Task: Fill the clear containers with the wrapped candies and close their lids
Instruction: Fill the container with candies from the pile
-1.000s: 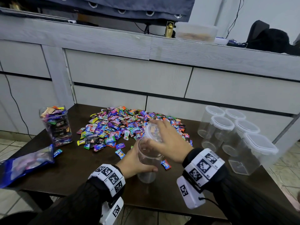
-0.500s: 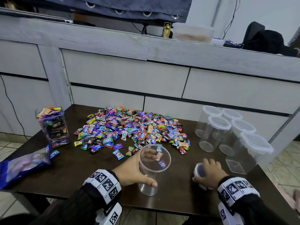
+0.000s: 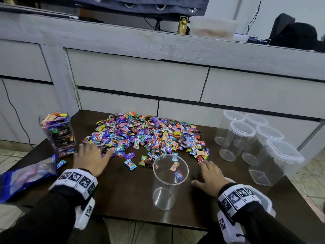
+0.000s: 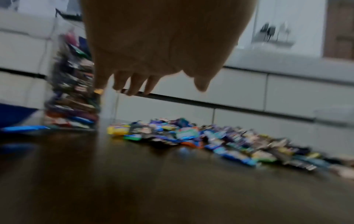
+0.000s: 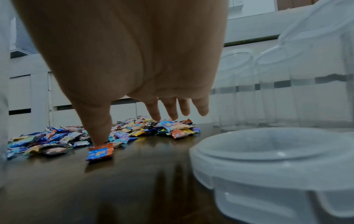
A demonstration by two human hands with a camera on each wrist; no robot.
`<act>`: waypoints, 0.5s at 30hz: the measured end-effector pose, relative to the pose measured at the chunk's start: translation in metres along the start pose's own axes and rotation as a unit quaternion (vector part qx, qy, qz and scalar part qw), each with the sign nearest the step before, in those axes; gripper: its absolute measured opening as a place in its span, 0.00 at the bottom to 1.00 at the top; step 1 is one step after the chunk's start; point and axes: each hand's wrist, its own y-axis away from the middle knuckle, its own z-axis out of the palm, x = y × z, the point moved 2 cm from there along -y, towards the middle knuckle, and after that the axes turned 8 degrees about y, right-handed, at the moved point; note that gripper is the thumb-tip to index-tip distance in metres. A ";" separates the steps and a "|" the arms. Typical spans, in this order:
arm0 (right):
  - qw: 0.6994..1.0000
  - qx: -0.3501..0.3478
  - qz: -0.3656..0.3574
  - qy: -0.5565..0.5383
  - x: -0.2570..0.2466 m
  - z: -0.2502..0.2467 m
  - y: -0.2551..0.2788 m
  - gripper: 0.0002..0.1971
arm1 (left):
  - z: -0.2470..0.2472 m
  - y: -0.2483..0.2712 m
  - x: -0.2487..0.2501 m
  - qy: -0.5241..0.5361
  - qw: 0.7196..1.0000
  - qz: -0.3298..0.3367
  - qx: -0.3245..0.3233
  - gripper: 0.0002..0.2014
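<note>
An open round clear container (image 3: 169,189) stands upright near the table's front edge, nothing on its bottom; loose candies show through its wall. Its lid (image 5: 268,159) lies on the table beside my right wrist. The wrapped candy pile (image 3: 149,136) spreads across the table's middle. My left hand (image 3: 95,153) hovers open at the pile's left edge, fingers (image 4: 134,86) straight and empty. My right hand (image 3: 205,171) is open at the pile's right edge, fingers spread; its thumb tip is at an orange and blue candy (image 5: 100,153).
A square container full of candies (image 3: 59,134) stands at the left, and a blue bag (image 3: 26,175) lies in front of it. Several empty lidded containers (image 3: 246,138) stand at the right. Grey drawers rise behind the dark table (image 3: 126,194).
My left hand has let go of the round container and moved left to the pile. My right hand has put the lid down and reached forward to the pile's right edge.
</note>
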 end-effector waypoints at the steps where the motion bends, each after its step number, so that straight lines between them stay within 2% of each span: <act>1: 1.000 -0.002 -0.005 -0.002 -0.005 0.000 -0.003 0.42 | 0.001 -0.006 -0.008 -0.054 0.997 -0.055 -0.012 0.48; 4: 1.000 -0.002 -0.015 -0.013 -0.015 -0.001 -0.013 0.43 | 0.012 -0.011 -0.022 -0.060 0.985 -0.159 -0.026 0.56; 7: 0.999 -0.005 -0.011 -0.043 -0.021 -0.001 -0.023 0.49 | 0.023 -0.015 -0.030 0.033 0.977 -0.213 -0.014 0.58; 9: 0.998 -0.008 -0.005 -0.058 -0.023 -0.002 -0.031 0.54 | 0.030 -0.020 -0.031 0.036 0.973 -0.224 -0.036 0.59; 12: 0.997 -0.017 0.022 -0.072 -0.023 0.001 -0.047 0.61 | 0.038 -0.027 -0.028 -0.028 0.971 -0.228 -0.069 0.60; 15: 0.995 -0.007 0.070 -0.075 -0.020 0.003 -0.063 0.63 | 0.044 -0.032 -0.030 -0.077 0.975 -0.200 -0.056 0.61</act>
